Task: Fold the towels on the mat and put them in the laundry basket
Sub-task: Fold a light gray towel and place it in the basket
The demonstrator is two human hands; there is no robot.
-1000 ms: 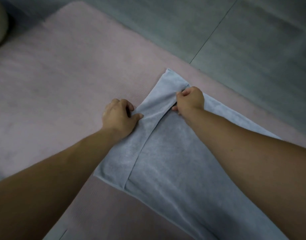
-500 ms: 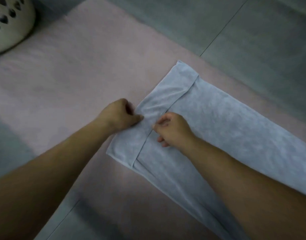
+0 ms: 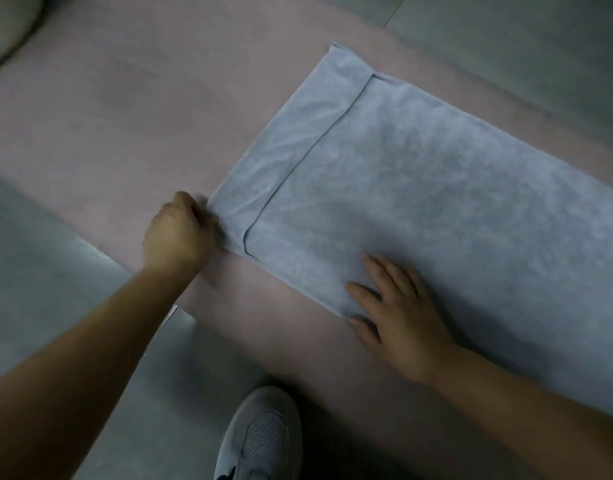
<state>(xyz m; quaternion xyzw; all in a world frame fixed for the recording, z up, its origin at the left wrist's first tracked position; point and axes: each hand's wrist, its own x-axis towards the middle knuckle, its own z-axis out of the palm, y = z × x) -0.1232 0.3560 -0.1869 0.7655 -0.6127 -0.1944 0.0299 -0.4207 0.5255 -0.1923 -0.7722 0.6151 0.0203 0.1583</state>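
Pale blue towel [image 3: 419,188] lies flat on the pink mat [image 3: 107,109], centre to right of frame, one end folded over. Hands apart: left hand [image 3: 175,233] pinches the towel's lower-left corner; right hand [image 3: 398,313] presses flat, fingers spread, on its near edge. Grey shoe [image 3: 260,438] at bottom centre.

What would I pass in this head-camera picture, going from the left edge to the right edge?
The laundry basket in the top corner → left hand gripping the towel at its corner → shoe → right hand flat on the towel. The towel itself spans too widely to place.
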